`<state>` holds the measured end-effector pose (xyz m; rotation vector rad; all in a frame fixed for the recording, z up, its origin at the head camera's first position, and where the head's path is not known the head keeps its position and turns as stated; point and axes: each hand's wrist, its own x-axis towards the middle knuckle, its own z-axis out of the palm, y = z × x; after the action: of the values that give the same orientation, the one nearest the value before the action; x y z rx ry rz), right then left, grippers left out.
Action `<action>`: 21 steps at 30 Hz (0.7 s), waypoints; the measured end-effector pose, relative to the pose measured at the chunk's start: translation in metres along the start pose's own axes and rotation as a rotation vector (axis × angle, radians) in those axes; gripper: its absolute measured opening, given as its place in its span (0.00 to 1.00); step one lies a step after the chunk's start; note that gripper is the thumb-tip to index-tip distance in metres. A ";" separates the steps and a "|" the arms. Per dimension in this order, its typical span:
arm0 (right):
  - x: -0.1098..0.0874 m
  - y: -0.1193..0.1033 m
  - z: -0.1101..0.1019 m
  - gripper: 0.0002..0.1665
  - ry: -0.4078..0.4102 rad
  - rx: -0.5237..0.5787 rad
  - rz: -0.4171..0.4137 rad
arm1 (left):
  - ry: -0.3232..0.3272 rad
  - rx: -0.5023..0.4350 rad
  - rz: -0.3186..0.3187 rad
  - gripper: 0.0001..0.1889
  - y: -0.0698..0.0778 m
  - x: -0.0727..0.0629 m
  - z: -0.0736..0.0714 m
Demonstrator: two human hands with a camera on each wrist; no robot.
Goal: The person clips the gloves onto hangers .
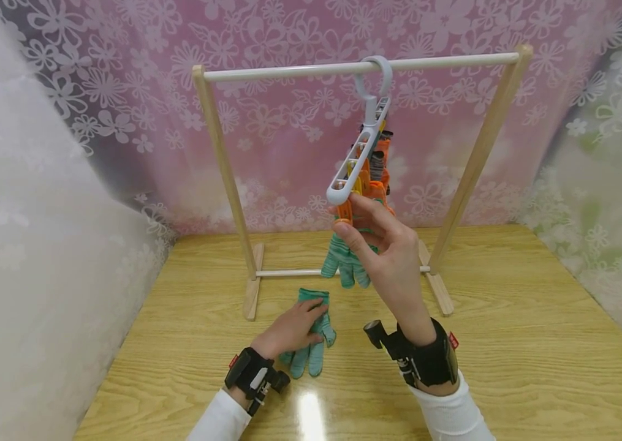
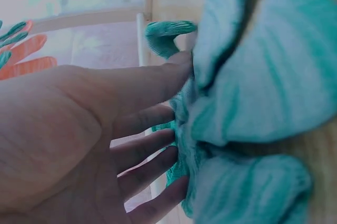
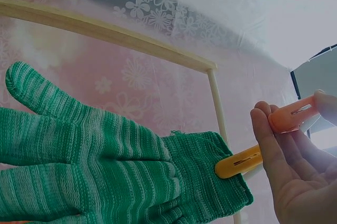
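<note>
My right hand (image 1: pixel 393 251) pinches an orange clothespin (image 1: pixel 345 212) at the near end of a white clip hanger (image 1: pixel 338 195). Behind that clip, a yellow clothespin (image 3: pixel 239 162) grips the cuff of a green striped glove (image 3: pixel 121 166), which hangs fingers down. Further along the hanger are orange and dark gloves (image 1: pixel 378 162), partly hidden by it. My left hand (image 1: pixel 291 331) rests on another green glove (image 1: pixel 316 358) lying flat on the table with its cuff toward the rack. In the left wrist view its fairly straight fingers (image 2: pixel 152 148) touch the glove's fabric.
The hanger hooks over the white top bar (image 1: pixel 288 71) of a wooden rack (image 1: pixel 222 159). Its feet (image 1: pixel 252 300) stand on the wood-grain table (image 1: pixel 178 367). Flowered curtains (image 1: pixel 288 37) close off the back and both sides.
</note>
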<state>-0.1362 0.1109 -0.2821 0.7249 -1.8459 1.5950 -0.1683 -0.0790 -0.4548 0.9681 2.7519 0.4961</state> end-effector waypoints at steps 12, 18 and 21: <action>0.002 -0.006 -0.004 0.26 -0.007 -0.063 0.023 | 0.260 -0.210 -0.046 0.15 -0.009 0.012 -0.032; 0.006 -0.009 -0.006 0.27 -0.021 -0.080 0.016 | 0.303 -0.199 -0.131 0.16 -0.015 0.028 -0.029; 0.006 -0.009 -0.008 0.27 -0.026 -0.077 0.005 | 0.297 -0.156 -0.157 0.18 -0.022 0.034 -0.018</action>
<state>-0.1330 0.1170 -0.2704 0.7107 -1.9183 1.5147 -0.2122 -0.0782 -0.4488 0.6827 2.9584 0.8746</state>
